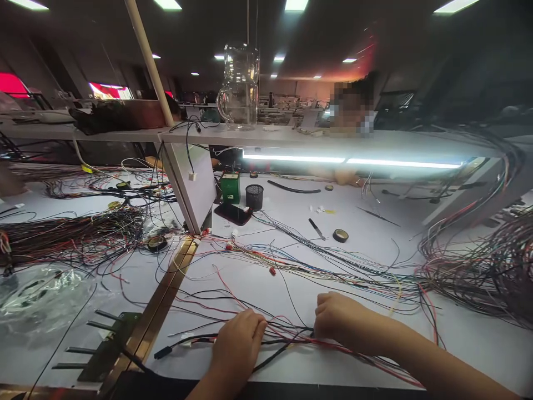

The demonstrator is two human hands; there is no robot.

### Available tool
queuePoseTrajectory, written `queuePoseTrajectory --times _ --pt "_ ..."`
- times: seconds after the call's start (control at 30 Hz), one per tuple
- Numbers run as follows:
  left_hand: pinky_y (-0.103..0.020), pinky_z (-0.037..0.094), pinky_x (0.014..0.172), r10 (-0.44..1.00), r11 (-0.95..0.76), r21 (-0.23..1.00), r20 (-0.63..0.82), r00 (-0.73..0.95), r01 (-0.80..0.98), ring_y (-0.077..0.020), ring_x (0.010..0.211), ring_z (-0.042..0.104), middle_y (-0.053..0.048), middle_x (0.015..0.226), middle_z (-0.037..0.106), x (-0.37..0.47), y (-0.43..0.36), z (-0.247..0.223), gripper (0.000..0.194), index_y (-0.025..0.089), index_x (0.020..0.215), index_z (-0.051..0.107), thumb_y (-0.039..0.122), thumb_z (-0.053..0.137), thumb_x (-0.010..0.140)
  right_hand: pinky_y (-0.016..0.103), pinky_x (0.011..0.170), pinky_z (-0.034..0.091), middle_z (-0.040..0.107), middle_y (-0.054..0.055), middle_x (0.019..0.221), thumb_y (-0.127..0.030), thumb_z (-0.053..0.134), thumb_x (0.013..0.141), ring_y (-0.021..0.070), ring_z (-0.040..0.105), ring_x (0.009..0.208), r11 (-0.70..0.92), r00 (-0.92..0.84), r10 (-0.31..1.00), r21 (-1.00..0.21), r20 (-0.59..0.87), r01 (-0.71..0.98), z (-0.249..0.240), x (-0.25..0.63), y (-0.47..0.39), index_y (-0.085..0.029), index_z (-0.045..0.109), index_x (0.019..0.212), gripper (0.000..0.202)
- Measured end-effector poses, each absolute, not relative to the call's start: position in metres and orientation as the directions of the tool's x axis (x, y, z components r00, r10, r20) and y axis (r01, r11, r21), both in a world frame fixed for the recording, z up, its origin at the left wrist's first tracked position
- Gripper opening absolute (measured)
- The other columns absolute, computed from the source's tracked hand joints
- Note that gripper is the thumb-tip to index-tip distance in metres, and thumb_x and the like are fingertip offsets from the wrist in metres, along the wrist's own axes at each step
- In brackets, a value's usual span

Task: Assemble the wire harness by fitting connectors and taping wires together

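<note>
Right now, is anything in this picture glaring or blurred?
In the head view, the tube light glares beneath the shelf; in the same head view, a co-worker's head is pixelated, while the left hand and right hand look fairly sharp.

Left grip (239,340) and right grip (338,318) around dark and red wires (287,337)

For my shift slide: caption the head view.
Left hand and right hand at a wire bundle on a white worktable, tape roll beyond.
</note>
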State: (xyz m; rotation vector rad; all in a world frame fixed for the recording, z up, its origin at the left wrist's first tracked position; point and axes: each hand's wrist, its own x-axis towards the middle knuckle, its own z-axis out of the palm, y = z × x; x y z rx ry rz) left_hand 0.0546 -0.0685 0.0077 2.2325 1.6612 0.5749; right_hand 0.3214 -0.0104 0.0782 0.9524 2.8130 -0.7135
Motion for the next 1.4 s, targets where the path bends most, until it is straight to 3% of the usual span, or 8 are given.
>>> queuePoseTrajectory --times 0.17,0.4,0.47,0.67,0.93,1.07,1.23,1.4 --pt "-0.028 0.042 0.066 0.942 -0.333 0.452 0.202 0.269 0.827 -0.0161 0.075 0.062 0.001 0.081 0.065 0.053 -0.069 0.003 0.021 0.025 0.086 0.059 0.029 0.041 0.096 0.022 0.065 0.039 0.067 0.000 0.084 -0.011 0.052 0.080 0.0135 0.057 0.075 0.583 -0.770 0.618 -0.564 -0.160 0.585 0.065 0.298 -0.013 -0.025 0.068 0.092 0.025" --pt "-0.029 0.042 0.065 0.932 -0.356 0.426 0.220 0.287 0.832 -0.0167 0.074 0.062 0.001 0.080 0.065 0.053 -0.070 0.002 0.021 0.026 0.086 0.059 0.030 0.041 0.096 0.023 0.074 0.042 0.066 0.002 0.085 -0.016 0.053 0.084 0.0146 0.058 0.082 0.418 -0.592 0.806 -0.699 -0.009 0.580 0.047 0.260 -0.025 -0.023 0.069 0.089 0.018" --pt "-0.030 0.042 0.064 0.930 -0.360 0.418 0.230 0.286 0.834 -0.0168 0.072 0.062 0.002 0.079 0.065 0.053 -0.070 0.000 0.022 0.026 0.085 0.059 0.030 0.041 0.096 0.025 0.076 0.041 0.067 0.002 0.086 -0.019 0.055 0.083 0.0164 0.059 0.086 0.372 -0.555 0.831 -0.707 -0.035 0.602 0.047 0.255 -0.029 -0.025 0.070 0.091 0.018" --pt "-0.029 0.042 0.064 0.925 -0.371 0.409 0.246 0.290 0.834 -0.0169 0.073 0.062 0.001 0.080 0.065 0.054 -0.071 0.000 0.022 0.026 0.086 0.060 0.028 0.041 0.096 0.024 0.068 0.041 0.069 -0.002 0.086 -0.025 0.054 0.081 0.0153 0.061 0.078 0.105 -0.521 0.790 -0.766 -0.324 0.634 0.057 0.261 -0.032 -0.027 0.058 0.114 0.033" --pt "-0.030 0.041 0.064 0.927 -0.364 0.390 0.240 0.288 0.846 -0.0173 0.072 0.061 0.000 0.079 0.065 0.054 -0.071 0.001 0.023 0.024 0.084 0.060 0.028 0.040 0.096 0.028 0.071 0.038 0.064 0.002 0.093 -0.016 0.057 0.067 0.0197 0.057 0.085 0.222 -0.469 0.821 -0.575 -0.325 0.787 0.049 0.252 -0.039 -0.030 0.044 0.137 0.072" --pt "-0.030 0.040 0.065 0.927 -0.362 0.370 0.240 0.289 0.855 -0.0175 0.073 0.061 -0.001 0.080 0.066 0.055 -0.073 0.000 0.024 0.024 0.084 0.060 0.027 0.040 0.096 0.027 0.067 0.037 0.063 0.000 0.086 -0.020 0.058 0.069 0.0181 0.056 0.080 0.172 -0.467 0.815 -0.626 -0.343 0.761 0.051 0.250 -0.039 -0.029 0.041 0.137 0.071" --pt "-0.030 0.041 0.066 0.925 -0.368 0.353 0.230 0.302 0.860 -0.0174 0.073 0.061 0.000 0.080 0.065 0.056 -0.072 0.002 0.023 0.024 0.084 0.061 0.026 0.041 0.095 0.025 0.066 0.036 0.064 -0.002 0.086 -0.009 0.052 0.069 0.0156 0.056 0.078 0.165 -0.460 0.833 -0.654 -0.308 0.738 0.050 0.254 -0.039 -0.032 0.046 0.130 0.066" --pt "-0.031 0.039 0.066 0.919 -0.380 0.290 0.226 0.323 0.879 -0.0185 0.073 0.060 -0.001 0.078 0.064 0.058 -0.072 0.001 0.022 0.024 0.084 0.061 0.024 0.042 0.095 0.021 0.062 0.039 0.059 -0.002 0.095 -0.005 0.051 0.064 0.0097 0.053 0.069 0.005 -0.488 0.800 -0.808 -0.351 0.589 0.046 0.258 -0.034 -0.026 0.047 0.120 0.060"
